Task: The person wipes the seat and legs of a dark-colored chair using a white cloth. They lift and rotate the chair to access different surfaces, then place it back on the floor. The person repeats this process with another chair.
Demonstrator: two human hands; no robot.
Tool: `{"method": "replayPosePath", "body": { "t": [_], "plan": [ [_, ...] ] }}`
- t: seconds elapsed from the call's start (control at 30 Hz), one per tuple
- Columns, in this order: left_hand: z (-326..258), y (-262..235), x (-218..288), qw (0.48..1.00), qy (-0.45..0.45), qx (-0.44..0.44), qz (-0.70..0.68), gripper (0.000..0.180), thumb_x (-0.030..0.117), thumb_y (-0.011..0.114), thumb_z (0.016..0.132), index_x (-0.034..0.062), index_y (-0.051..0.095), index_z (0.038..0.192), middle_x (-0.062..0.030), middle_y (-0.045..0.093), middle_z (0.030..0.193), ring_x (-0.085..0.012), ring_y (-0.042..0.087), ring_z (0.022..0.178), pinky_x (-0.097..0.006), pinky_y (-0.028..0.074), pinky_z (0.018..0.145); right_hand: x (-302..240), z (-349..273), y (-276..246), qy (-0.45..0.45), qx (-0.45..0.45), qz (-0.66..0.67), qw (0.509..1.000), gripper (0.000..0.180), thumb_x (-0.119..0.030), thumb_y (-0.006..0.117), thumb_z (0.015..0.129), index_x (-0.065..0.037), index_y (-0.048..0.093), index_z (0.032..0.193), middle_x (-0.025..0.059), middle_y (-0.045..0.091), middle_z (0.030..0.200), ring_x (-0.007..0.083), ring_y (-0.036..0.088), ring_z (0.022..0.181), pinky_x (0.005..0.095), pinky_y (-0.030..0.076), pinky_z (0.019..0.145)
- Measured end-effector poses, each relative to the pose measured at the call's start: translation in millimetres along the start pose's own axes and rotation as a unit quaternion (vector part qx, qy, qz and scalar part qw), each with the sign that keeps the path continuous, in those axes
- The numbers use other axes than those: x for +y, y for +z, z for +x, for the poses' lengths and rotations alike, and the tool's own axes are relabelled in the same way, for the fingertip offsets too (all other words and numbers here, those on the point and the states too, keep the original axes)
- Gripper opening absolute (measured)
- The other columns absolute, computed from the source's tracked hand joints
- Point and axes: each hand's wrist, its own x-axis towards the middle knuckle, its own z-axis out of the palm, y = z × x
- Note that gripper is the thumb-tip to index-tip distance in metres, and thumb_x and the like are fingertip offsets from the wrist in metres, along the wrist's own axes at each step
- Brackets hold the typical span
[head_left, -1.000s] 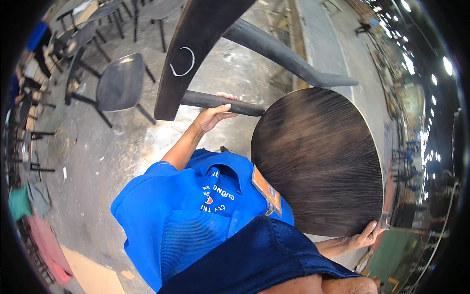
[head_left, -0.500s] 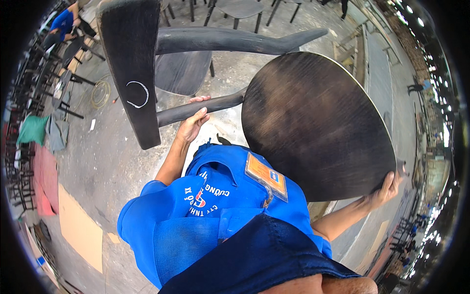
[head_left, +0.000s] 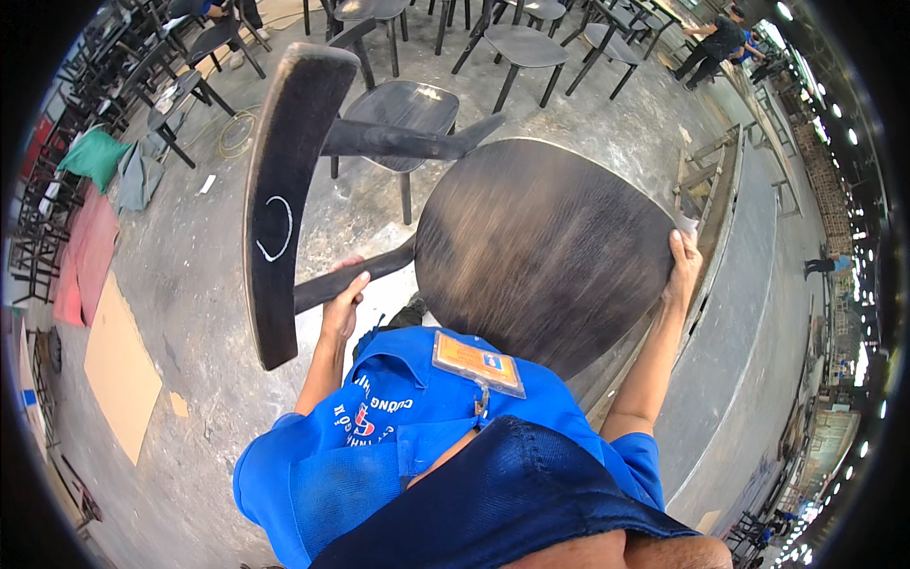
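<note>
Looking down past a blue shirt point(head_left: 379, 446) with an orange badge point(head_left: 479, 363) clipped at the chest, both arms reach up to a dark wooden chair point(head_left: 540, 247) held off the floor. The left hand point(head_left: 343, 305) has its fingers point(head_left: 357, 284) clamped around one dark rail of the chair, just beside the curved backrest point(head_left: 284, 190), which bears a white chalk mark. The right hand point(head_left: 682, 266) has its fingers wrapped over the far right rim of the round seat, gripping it; the seat lies between the two hands and tilts toward the chest. Beyond the fingers, a second dark chair point(head_left: 403, 109) stands on the grey concrete floor point(head_left: 190, 284). Farther off, more chairs point(head_left: 526, 43) stand in rows. Left of the left hand, a flat cardboard sheet point(head_left: 118, 365) and a green cloth point(head_left: 95, 156) lie on the floor. At the far right, another person point(head_left: 716, 38) bends over.
</note>
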Motion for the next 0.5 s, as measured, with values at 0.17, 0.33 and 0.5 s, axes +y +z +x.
{"method": "replayPosePath", "body": {
  "t": [0.17, 0.33, 0.5],
  "plan": [
    [-65.1, -22.4, -11.6, 0.997, 0.016, 0.069, 0.017, 0.037, 0.007, 0.072, 0.072, 0.0083, 0.053, 0.104, -0.0022, 0.055, 0.094, -0.0072, 0.047, 0.072, -0.021, 0.039, 0.063, 60.7, -10.6, 16.8, 0.084, -0.06, -0.043, 0.994, 0.036, -0.021, 0.066, 0.083, 0.007, 0.064, 0.105, 0.0058, 0.055, 0.111, 0.0151, 0.049, 0.106, 0.0261, 0.033, 0.093],
    [-99.5, -62.3, -17.9, 0.985, 0.018, 0.17, -0.017, 0.036, 0.005, 0.072, 0.071, 0.0057, 0.054, 0.103, -0.0018, 0.053, 0.08, -0.0089, 0.047, 0.067, -0.022, 0.039, 0.061, 96.9, -5.6, 90.2, 0.127, -0.144, -0.053, 0.98, 0.041, -0.025, 0.07, 0.079, 0.006, 0.063, 0.106, 0.003, 0.058, 0.103, 0.0136, 0.052, 0.097, 0.0255, 0.038, 0.086],
    [-141.1, -129.7, -18.3, 0.964, 0.026, 0.263, -0.027, 0.037, 0.006, 0.074, 0.07, 0.0073, 0.056, 0.102, -0.0019, 0.053, 0.078, -0.0087, 0.048, 0.065, -0.022, 0.04, 0.058, 104.1, -22.0, 216.5, 0.116, -0.225, -0.105, 0.962, 0.047, -0.024, 0.073, 0.074, 0.007, 0.063, 0.108, 0.0096, 0.056, 0.114, 0.0216, 0.053, 0.107, 0.0313, 0.04, 0.09]
  ]
}}
